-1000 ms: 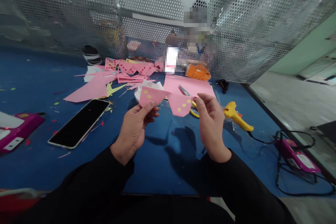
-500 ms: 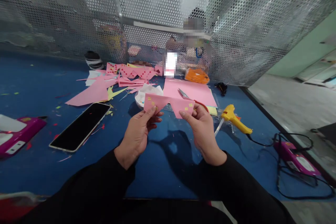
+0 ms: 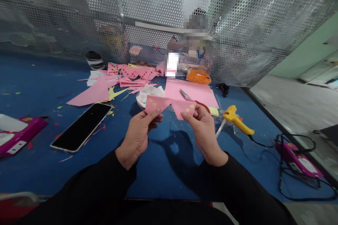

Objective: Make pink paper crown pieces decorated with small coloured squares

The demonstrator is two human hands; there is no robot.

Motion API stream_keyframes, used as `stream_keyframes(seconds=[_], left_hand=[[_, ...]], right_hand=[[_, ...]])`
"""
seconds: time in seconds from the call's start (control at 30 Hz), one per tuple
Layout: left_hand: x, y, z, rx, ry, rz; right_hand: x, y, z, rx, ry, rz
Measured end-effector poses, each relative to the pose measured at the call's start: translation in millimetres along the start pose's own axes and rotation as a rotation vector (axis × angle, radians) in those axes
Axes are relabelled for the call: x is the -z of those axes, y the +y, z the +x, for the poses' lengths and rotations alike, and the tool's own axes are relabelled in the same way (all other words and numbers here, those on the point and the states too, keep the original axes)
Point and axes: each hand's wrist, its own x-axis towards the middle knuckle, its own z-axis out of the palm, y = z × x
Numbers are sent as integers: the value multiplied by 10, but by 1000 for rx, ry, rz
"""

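Observation:
A pink paper cutout [image 3: 179, 107] with a notched lower edge and small yellow squares on it is held up between my hands. My left hand [image 3: 139, 133] pinches its left part, thumb in front and fingers behind. On the other side, my right hand [image 3: 204, 130] grips the lower right part between thumb and fingers. Behind the cutout sits a bowl lined with white paper [image 3: 149, 93]. Scissors with red handles [image 3: 186, 95] rest on pink sheets [image 3: 190, 89], partly hidden by the cutout and my right hand.
A phone [image 3: 81, 126] and pink paper scraps [image 3: 93, 93] lie on the left of the blue table [image 3: 158, 182]. A yellow glue gun [image 3: 236, 119] and a magenta device with black cable [image 3: 298, 160] are right. Behind stands perforated mesh [image 3: 158, 0]; an orange packet [image 3: 198, 76] sits near it.
My left thumb and fingertips have shifted slightly on the cutout, showing more of the yellow squares. Its position between my hands is nearly the same.

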Motion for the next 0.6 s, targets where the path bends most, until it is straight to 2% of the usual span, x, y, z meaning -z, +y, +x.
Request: stream_keyframes(seconds=[0.13,0.4,0.6], left_hand=[[6,-14,8,-41,17,22],[-11,24,-29,24,-36,-14],[-7,17,-28,10,-16,21]], right_hand=[[-15,-5,-3,-8,-10,-1],[-2,-3,-3,30,16,-18],[4,6,-1,11,13,-23]])
